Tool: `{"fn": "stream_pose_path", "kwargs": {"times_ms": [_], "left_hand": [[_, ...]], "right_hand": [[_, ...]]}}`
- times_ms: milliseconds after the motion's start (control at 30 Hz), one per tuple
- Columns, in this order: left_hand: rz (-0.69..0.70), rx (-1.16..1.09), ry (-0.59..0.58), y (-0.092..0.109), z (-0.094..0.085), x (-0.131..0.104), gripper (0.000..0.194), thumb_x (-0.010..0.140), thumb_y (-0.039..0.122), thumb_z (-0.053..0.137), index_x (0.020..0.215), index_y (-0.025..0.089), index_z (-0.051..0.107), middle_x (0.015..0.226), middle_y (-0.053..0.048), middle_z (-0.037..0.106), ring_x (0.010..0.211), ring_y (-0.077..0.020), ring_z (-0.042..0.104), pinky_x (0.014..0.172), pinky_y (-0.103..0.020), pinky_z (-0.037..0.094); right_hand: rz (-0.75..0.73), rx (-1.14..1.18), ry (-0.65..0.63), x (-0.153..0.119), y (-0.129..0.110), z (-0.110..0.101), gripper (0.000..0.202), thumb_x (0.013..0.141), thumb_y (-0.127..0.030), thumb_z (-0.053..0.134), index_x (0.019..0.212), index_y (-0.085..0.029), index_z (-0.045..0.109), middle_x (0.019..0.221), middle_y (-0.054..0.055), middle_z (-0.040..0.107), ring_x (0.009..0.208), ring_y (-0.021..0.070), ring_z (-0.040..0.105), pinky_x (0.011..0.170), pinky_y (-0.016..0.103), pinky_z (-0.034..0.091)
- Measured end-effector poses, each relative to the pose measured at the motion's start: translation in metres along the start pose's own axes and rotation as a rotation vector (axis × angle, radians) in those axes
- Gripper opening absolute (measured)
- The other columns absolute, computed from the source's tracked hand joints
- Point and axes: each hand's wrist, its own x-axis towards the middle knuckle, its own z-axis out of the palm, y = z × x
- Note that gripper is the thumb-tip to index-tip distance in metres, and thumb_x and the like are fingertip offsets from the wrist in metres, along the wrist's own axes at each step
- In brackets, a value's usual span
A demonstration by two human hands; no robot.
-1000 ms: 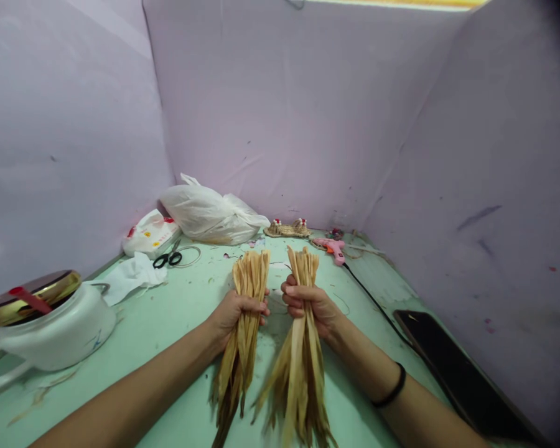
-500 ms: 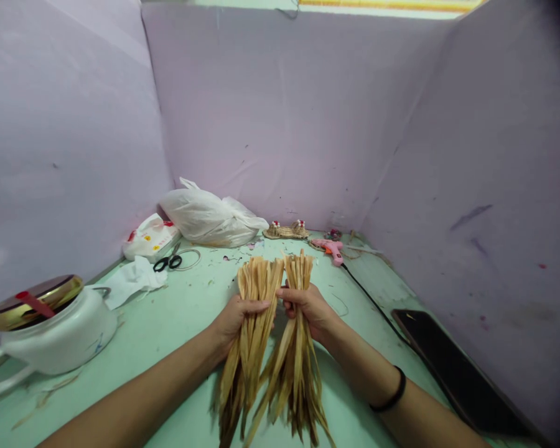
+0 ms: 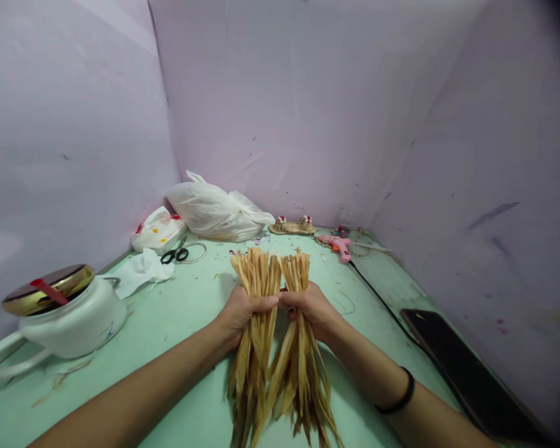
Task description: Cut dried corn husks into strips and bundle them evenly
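My left hand (image 3: 243, 312) is closed round a bundle of dried, straw-coloured leaf strips (image 3: 252, 354), its thumb lying across the front. Just to the right, my right hand (image 3: 313, 308) grips a second bundle of dried leaf strips (image 3: 303, 367). Both bundles stand with their cut ends up, and the longer, darker ends fan out downward toward me. The two thumbs meet or nearly meet between the bundles. The fingers behind the strips are mostly hidden.
On the left are a white enamel pot (image 3: 77, 323), a crumpled tissue (image 3: 142, 272), black-handled scissors (image 3: 175, 254) and a tissue pack (image 3: 160, 230). A white plastic bag (image 3: 219, 211), a woven piece (image 3: 292, 227) and a pink glue gun (image 3: 338, 246) lie at the back. A black tray-like slab (image 3: 466, 367) is at right.
My hands have drawn closer together, bringing the two bundles side by side with their tops nearly touching. The camera view has shifted slightly.
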Motion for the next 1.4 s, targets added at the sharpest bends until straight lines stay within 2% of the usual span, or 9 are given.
{"fn": "stream_pose_path", "kwargs": {"times_ms": [133, 333, 400, 467, 633, 867, 1100, 1267, 1400], "left_hand": [[-0.012, 0.045, 0.051, 0.003, 0.003, 0.000, 0.043, 0.045, 0.006, 0.075, 0.087, 0.008, 0.067, 0.079, -0.010, 0.071, 0.072, -0.0226, 0.065, 0.071, -0.033, 0.051], [-0.090, 0.058, 0.276, 0.009, 0.000, 0.005, 0.029, 0.042, 0.004, 0.063, 0.070, 0.007, 0.065, 0.061, -0.009, 0.069, 0.054, -0.0221, 0.063, 0.058, -0.035, 0.052], [-0.099, 0.057, 0.310, 0.012, -0.002, 0.006, 0.027, 0.042, 0.005, 0.062, 0.069, 0.007, 0.064, 0.055, -0.008, 0.067, 0.050, -0.0218, 0.062, 0.053, -0.035, 0.052], [-0.083, 0.048, 0.294, 0.014, -0.001, 0.005, 0.030, 0.042, 0.005, 0.063, 0.072, 0.007, 0.065, 0.056, -0.008, 0.068, 0.050, -0.0224, 0.062, 0.053, -0.036, 0.052], [-0.051, 0.008, 0.170, 0.011, 0.007, 0.000, 0.040, 0.042, 0.003, 0.067, 0.082, 0.007, 0.065, 0.071, -0.011, 0.071, 0.060, -0.0250, 0.065, 0.062, -0.040, 0.054], [-0.117, 0.003, 0.201, 0.012, 0.004, 0.002, 0.031, 0.042, 0.002, 0.058, 0.071, 0.007, 0.065, 0.061, -0.009, 0.069, 0.053, -0.0238, 0.063, 0.059, -0.040, 0.053], [-0.145, 0.020, 0.275, 0.016, 0.003, 0.002, 0.025, 0.045, 0.002, 0.056, 0.068, 0.005, 0.066, 0.057, -0.012, 0.068, 0.050, -0.0240, 0.063, 0.055, -0.037, 0.053], [-0.100, -0.008, 0.151, 0.012, -0.001, 0.003, 0.032, 0.047, 0.002, 0.060, 0.078, 0.006, 0.066, 0.068, -0.012, 0.071, 0.058, -0.0253, 0.065, 0.062, -0.042, 0.053], [-0.110, -0.005, 0.125, 0.013, 0.000, 0.002, 0.032, 0.046, 0.002, 0.061, 0.077, 0.006, 0.065, 0.064, -0.010, 0.069, 0.056, -0.0247, 0.064, 0.061, -0.042, 0.053]], "right_hand": [[-0.010, -0.025, -0.015, -0.002, -0.001, 0.004, 0.026, 0.045, -0.014, 0.070, 0.068, -0.012, 0.060, 0.054, -0.003, 0.056, 0.044, 0.0066, 0.045, 0.041, 0.020, 0.032], [0.066, -0.012, 0.036, 0.003, -0.001, -0.003, 0.015, 0.048, -0.012, 0.066, 0.060, -0.013, 0.057, 0.050, -0.002, 0.055, 0.046, 0.0087, 0.049, 0.043, 0.020, 0.037], [0.072, -0.011, 0.075, 0.004, 0.000, -0.005, 0.016, 0.048, -0.013, 0.066, 0.059, -0.014, 0.055, 0.050, -0.002, 0.054, 0.046, 0.0092, 0.050, 0.042, 0.020, 0.037], [0.077, 0.000, 0.076, 0.004, 0.001, -0.005, 0.019, 0.049, -0.015, 0.070, 0.061, -0.014, 0.056, 0.051, -0.001, 0.054, 0.048, 0.0098, 0.051, 0.042, 0.020, 0.038], [0.035, 0.017, -0.076, -0.002, 0.004, 0.002, 0.037, 0.046, -0.023, 0.076, 0.079, -0.011, 0.061, 0.062, 0.002, 0.062, 0.051, 0.0110, 0.052, 0.044, 0.022, 0.039], [0.067, -0.046, 0.016, -0.002, 0.003, 0.005, 0.016, 0.046, -0.013, 0.065, 0.058, -0.014, 0.054, 0.043, -0.004, 0.050, 0.037, 0.0076, 0.043, 0.040, 0.022, 0.036], [0.062, -0.058, 0.034, -0.005, -0.004, 0.004, 0.018, 0.046, -0.016, 0.067, 0.060, -0.014, 0.055, 0.044, -0.003, 0.052, 0.039, 0.0083, 0.045, 0.040, 0.022, 0.036], [0.057, -0.047, -0.014, -0.005, -0.003, 0.004, 0.022, 0.045, -0.016, 0.067, 0.065, -0.014, 0.058, 0.050, -0.003, 0.054, 0.041, 0.0079, 0.045, 0.042, 0.022, 0.038], [0.054, -0.086, 0.013, -0.006, -0.002, 0.005, 0.021, 0.044, -0.014, 0.063, 0.064, -0.014, 0.057, 0.047, -0.004, 0.052, 0.040, 0.0079, 0.044, 0.040, 0.022, 0.036]]}}
